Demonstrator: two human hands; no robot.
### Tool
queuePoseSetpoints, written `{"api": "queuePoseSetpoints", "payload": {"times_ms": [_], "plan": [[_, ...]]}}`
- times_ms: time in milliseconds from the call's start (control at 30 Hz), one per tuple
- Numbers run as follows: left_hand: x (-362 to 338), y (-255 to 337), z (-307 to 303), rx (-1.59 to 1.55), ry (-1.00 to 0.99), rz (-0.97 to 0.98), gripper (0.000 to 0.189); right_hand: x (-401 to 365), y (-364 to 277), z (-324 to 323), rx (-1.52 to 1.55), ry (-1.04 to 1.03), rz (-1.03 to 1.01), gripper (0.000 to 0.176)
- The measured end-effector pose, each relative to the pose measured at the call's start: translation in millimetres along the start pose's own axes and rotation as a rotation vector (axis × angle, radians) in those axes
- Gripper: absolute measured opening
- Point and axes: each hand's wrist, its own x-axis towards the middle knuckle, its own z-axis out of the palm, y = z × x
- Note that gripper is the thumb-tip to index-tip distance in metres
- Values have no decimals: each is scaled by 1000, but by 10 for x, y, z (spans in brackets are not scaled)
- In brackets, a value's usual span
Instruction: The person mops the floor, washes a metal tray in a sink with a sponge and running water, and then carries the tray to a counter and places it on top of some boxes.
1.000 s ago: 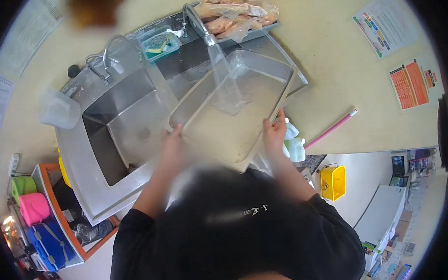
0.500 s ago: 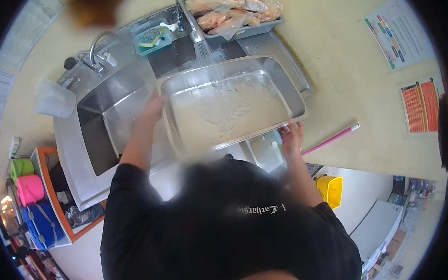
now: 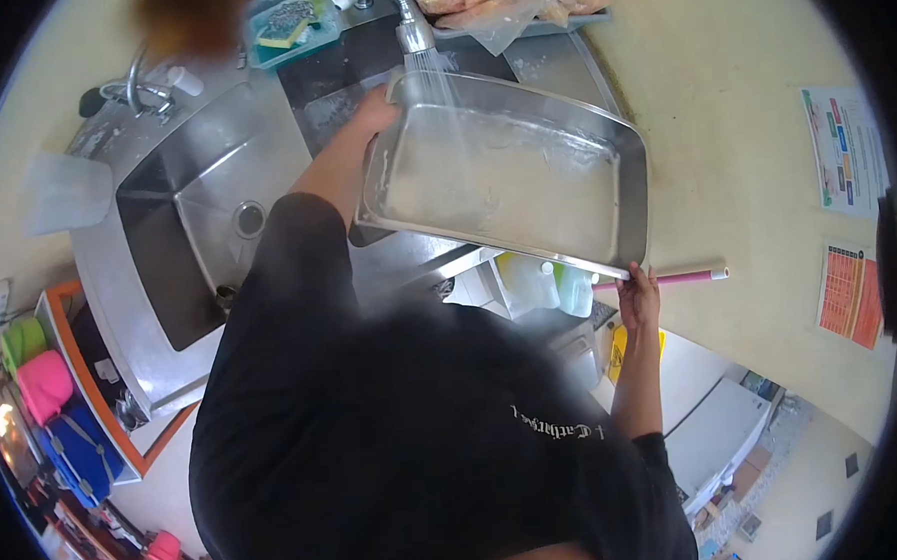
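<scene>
Note translucent container (image 3: 69,191) at far left, just beside sink basin (image 3: 200,196). Find left hand (image 3: 374,111) gripping upper left corner of metal pan (image 3: 504,177). See spray head (image 3: 415,33) running water into pan, with bagged meat (image 3: 517,5) beyond. Find right hand (image 3: 639,297) gripping pan's lower right corner.

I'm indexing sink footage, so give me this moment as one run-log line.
left hand: holds metal pan, left end | right hand: holds its near right corner | spray head: running into pan | sponge: in teal container
</scene>
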Motion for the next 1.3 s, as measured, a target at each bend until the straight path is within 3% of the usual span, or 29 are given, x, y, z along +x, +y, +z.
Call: {"api": "queuePoseSetpoints", "payload": {"times_ms": [33,133,200,267,333,400,500,567,633,700,800,900,1000,1100,1200,1300], "plan": [[110,-21,135,174,60,23,41,-88,100,-13,32,20,-49,20],[-39,566,22,308,10,6,41,-560,242,282,66,120,-69,24],[-141,540,311,538,-59,278,47,-844,375,457,113,86,-99,28],[-268,386,644,760,-121,559,52,-1123,440,755,135,184,-118,27],[-415,411,635,782,-358,725,57,-1335,460,1011,130,197,-126,27],[-598,475,416,602,-781,737,61,-1507,514,1177,117,221,-149,28],[-551,360,316,723,-670,591,61,-1665,647,1183,64,259,-194,31],[-579,125,295,622,-615,646,58,-1732,666,1166,75,265,-200,31],[-605,-2,336,441,-676,709,52,-1786,616,1222,65,258,-236,28],[-807,183,252,174,-860,764,44,-1846,542,1295,39,253,-269,27],[-909,420,465,3,-629,552,31,-1938,478,1408,-20,283,-308,25],[-882,913,216,-277,-708,-91,22,-1999,483,1404,-65,310,-343,26],[-857,950,195,209,-460,422,20,-2033,444,1424,-77,323,-363,25],[-951,1139,86,703,-600,775,21,-2053,450,1419,-98,304,-372,24],[-911,1297,9,700,-642,768,24,-2065,460,1429,-108,292,-396,24],[-832,1062,-47,485,-487,503,35,-2108,503,1434,-105,300,-398,24]]}}
